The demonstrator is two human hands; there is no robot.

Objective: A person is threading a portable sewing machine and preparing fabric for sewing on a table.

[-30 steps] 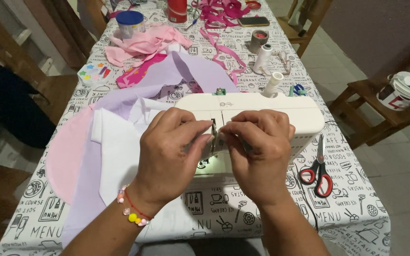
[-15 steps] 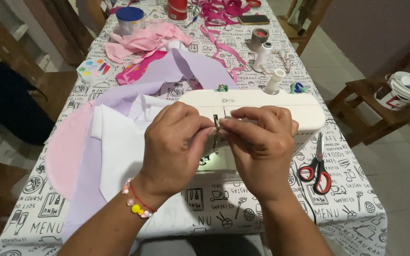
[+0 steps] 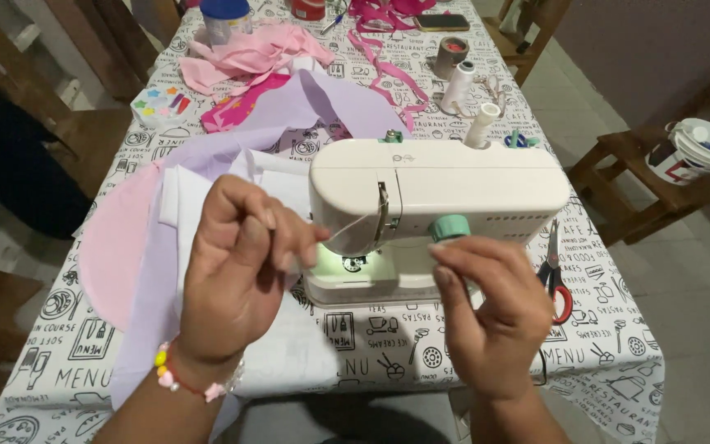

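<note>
The left hand [image 3: 244, 263] pinches a thin white thread [image 3: 353, 228] that runs rightward and up to the small white plastic sewing machine [image 3: 437, 210] — the right hand [image 3: 491, 308], fingers loosely curled and empty, sits nearer its needle.

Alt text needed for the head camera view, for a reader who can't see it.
Seen from above, a left hand pinches a thin thread drawn from a small white sewing machine, while the right hand hovers at its front. The machine sits on a printed tablecloth with lilac and pink fabric to its left and red-handled scissors to its right.
</note>
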